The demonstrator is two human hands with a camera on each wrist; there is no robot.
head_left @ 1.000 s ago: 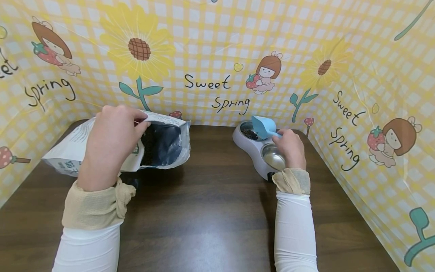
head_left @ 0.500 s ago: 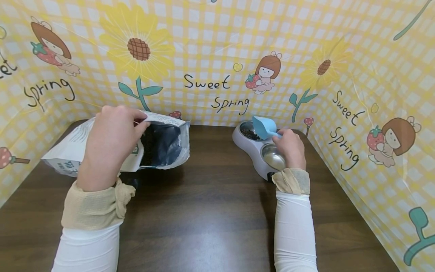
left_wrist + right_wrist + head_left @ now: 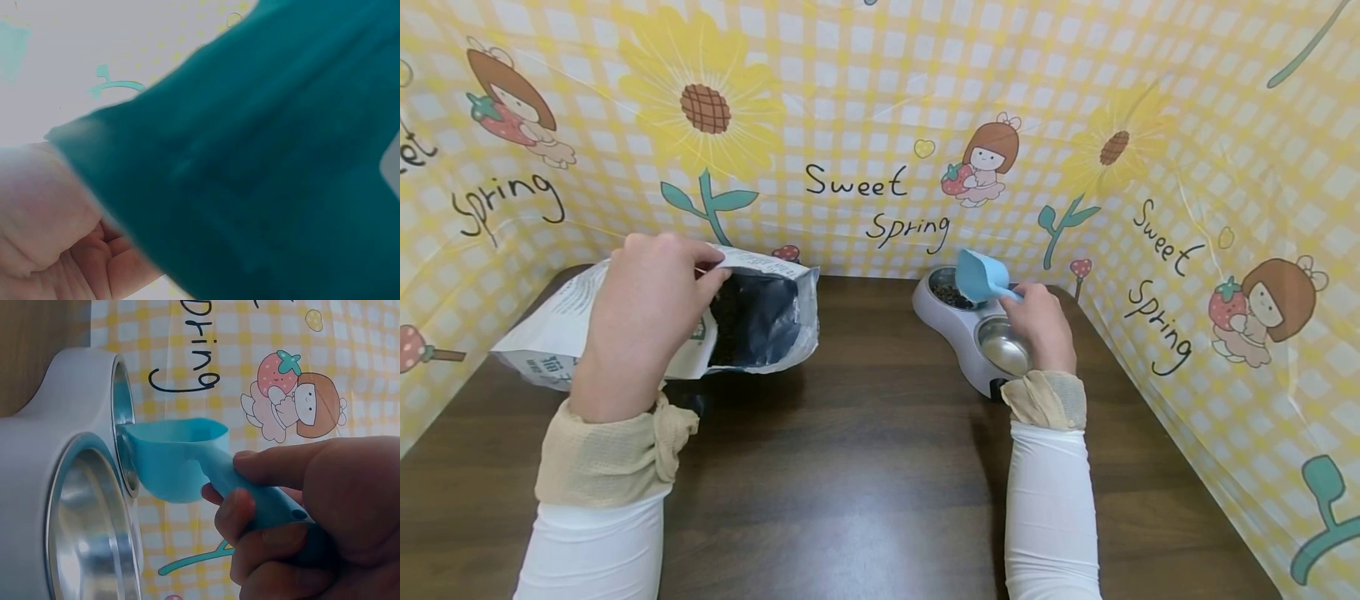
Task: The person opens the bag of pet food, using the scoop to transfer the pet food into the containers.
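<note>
My left hand (image 3: 643, 321) pinches the upper edge of an opened bag (image 3: 561, 312), white outside with a silvery lining. Dark pellets show inside its mouth, which faces right. In the left wrist view a blurred teal surface of the bag (image 3: 250, 156) covers most of the picture and hides the fingertips. My right hand (image 3: 1043, 325) grips the handle of a light blue scoop (image 3: 983, 279). The scoop is tipped over the far steel bowl (image 3: 951, 287) of a white double pet feeder (image 3: 940, 321), with dark pellets in that bowl. The near steel bowl (image 3: 90, 531) holds none.
A dark brown wooden table (image 3: 850, 467) lies under everything. Yellow checked cloth (image 3: 850, 100) with printed flowers and figures rises behind it and along both sides. The feeder stands close to the back cloth, right of the bag.
The scoop has tilted a little and its bowl has risen slightly; more of the pellets in the far bowl shows. The left hand and the bag stay put.
</note>
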